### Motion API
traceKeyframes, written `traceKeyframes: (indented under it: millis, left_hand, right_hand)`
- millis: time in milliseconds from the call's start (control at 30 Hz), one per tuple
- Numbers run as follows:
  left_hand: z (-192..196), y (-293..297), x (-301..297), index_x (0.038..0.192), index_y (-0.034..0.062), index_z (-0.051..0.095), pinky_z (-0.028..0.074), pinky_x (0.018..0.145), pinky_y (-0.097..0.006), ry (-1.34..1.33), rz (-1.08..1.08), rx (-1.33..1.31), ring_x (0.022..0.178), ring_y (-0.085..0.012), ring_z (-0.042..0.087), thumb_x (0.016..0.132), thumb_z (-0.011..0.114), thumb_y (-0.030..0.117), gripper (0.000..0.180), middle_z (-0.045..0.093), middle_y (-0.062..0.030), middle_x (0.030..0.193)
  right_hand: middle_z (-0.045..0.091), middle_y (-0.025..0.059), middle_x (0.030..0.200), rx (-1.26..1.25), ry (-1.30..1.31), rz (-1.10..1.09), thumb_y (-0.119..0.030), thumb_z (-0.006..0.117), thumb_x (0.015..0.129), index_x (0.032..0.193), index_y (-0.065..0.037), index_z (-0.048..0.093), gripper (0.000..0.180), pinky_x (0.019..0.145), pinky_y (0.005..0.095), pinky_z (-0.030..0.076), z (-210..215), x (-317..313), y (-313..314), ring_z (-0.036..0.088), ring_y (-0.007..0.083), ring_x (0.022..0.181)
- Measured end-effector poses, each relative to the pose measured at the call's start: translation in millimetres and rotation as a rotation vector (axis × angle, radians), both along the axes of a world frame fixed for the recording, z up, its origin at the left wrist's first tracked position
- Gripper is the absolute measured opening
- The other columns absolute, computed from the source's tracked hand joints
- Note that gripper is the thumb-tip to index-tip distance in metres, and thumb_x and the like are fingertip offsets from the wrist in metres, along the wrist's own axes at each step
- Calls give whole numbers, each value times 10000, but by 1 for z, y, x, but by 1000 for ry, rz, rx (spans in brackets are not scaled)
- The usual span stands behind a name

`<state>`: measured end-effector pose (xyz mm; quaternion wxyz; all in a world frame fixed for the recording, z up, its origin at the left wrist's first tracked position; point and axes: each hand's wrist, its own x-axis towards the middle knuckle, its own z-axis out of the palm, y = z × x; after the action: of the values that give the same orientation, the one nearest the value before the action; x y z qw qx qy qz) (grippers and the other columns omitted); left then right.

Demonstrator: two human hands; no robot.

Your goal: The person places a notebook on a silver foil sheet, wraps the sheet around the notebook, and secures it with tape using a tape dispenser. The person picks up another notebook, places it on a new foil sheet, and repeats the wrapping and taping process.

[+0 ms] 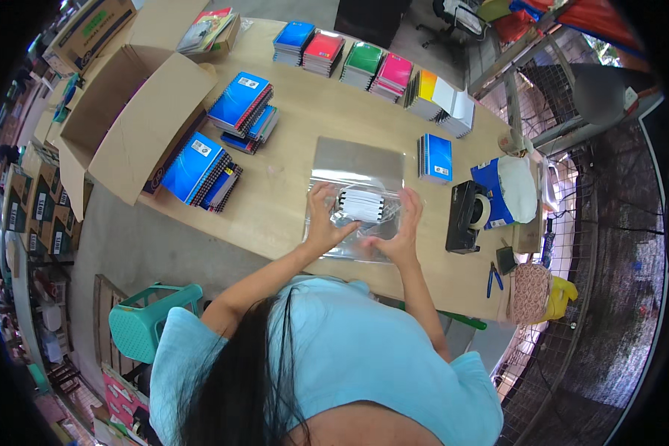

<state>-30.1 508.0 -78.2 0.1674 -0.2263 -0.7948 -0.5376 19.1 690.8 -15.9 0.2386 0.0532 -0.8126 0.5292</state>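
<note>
Glare on the clear plastic sheets (358,159) keeps me from making out where their edges run around the white stack (362,206); I see pale layers with dark spiral binding down both sides, but no cover. The light-blue shirt (357,338) and long dark hair (234,372) block my view of part of the table's (286,171) near edge, and the lens rim blurs the far left. The stack lies on the plastic, between the two hands. The left hand (325,232) stands at its left, fingers raised and bent, thumb stretched toward the stack's near edge. The right hand (401,239) faces it, fingers pointing away, thumb turned inward. Both are cupped rather than clenched; whether either pinches film, I cannot tell.
</note>
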Motion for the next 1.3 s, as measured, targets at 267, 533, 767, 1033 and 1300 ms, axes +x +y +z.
traceKeyframes:
  millis: [267, 533, 767, 1033, 1300]
  left_hand:
    - [16, -20, 11, 1196, 185, 636, 395, 1036, -462, 94, -123, -167, 1267, -362, 386, 688, 870, 188, 560, 366, -168, 1321]
    - [35, -44, -15, 1322, 241, 610, 375, 1002, -438, 304, -388, -487, 1131, -284, 487, 678, 832, 258, 681, 537, -53, 1257]
    - [66, -53, -55, 1384, 133, 520, 371, 1063, -428, 374, -740, -621, 1246, -275, 503, 704, 815, 285, 757, 533, -63, 1322]
    - [97, -46, -78, 1474, 315, 423, 323, 1124, -508, 323, -1008, -848, 1405, -344, 350, 626, 861, 385, 957, 309, -145, 1547]
    - [65, -42, -72, 1428, 369, 484, 277, 1150, -563, 252, -958, -748, 1418, -388, 317, 614, 867, 367, 899, 331, -139, 1535]
  right_hand:
    - [491, 188, 1407, 306, 34, -92, -243, 811, 694, 752, -89, 722, 188, 1152, 538, 226, 55, 4, 15, 321, 440, 1394]
    - [559, 146, 1316, 613, -93, -199, -198, 783, 723, 842, -97, 700, 177, 996, 462, 414, 98, -39, 30, 506, 365, 1232]
    - [646, 40, 1015, 1162, -203, 696, -142, 730, 755, 935, -101, 643, 204, 745, 426, 527, 99, -49, 34, 664, 271, 897]
    - [641, 76, 990, 945, -338, 821, -119, 709, 762, 882, -106, 644, 137, 718, 440, 518, 75, -88, 31, 656, 298, 828]
    - [518, 91, 1206, 782, -5, 625, -173, 822, 729, 859, -97, 700, 195, 824, 424, 514, 43, -89, 8, 551, 314, 1132]
